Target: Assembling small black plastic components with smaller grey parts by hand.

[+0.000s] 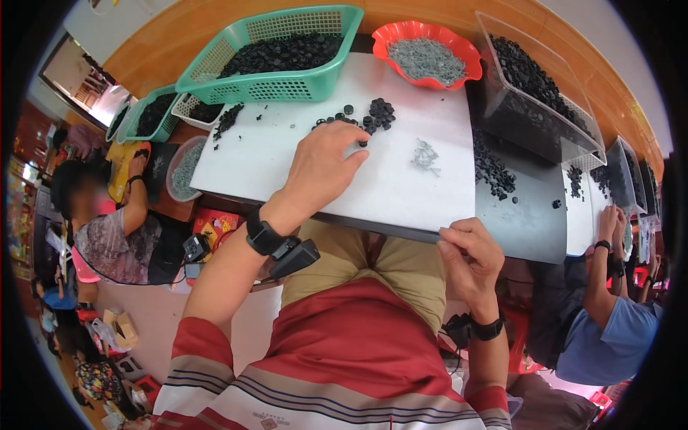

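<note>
W/ left hand (326, 158) at round black plastic caps (382, 111) on white rectangular board (258, 147), prob. piled for easy reach; can't tell if pinching. W/ right hand (474, 259) well apart at near edge, poss. steadying; can't tell grip.

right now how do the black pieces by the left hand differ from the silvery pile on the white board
The black pieces are dark, round and chunky; the silvery pile is of slim, pale bits. The black pieces lie by the left hand; the silvery pile sits apart, further right. Both lie loose on the white board.
</note>
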A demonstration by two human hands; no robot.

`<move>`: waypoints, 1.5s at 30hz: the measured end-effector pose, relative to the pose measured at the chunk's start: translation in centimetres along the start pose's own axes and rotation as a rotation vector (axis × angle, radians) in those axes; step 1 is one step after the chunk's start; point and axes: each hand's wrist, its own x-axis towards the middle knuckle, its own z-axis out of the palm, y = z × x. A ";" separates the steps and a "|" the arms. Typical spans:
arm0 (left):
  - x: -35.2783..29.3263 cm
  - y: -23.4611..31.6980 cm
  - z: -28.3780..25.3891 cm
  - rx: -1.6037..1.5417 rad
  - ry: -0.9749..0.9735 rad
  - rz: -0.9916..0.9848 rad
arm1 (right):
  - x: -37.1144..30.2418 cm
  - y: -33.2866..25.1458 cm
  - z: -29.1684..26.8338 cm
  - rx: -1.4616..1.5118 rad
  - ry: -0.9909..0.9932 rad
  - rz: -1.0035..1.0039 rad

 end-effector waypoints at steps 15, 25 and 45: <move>0.7 -0.7 1.5 0.262 -0.044 0.168 | -0.6 1.0 -0.1 0.038 -0.021 0.019; 0.9 -1.0 0.2 0.019 0.045 -0.002 | -0.8 1.6 -0.3 0.083 0.004 0.071; 5.3 -3.3 -0.1 0.155 -0.012 -0.119 | -0.2 1.4 -0.7 0.026 -0.074 0.117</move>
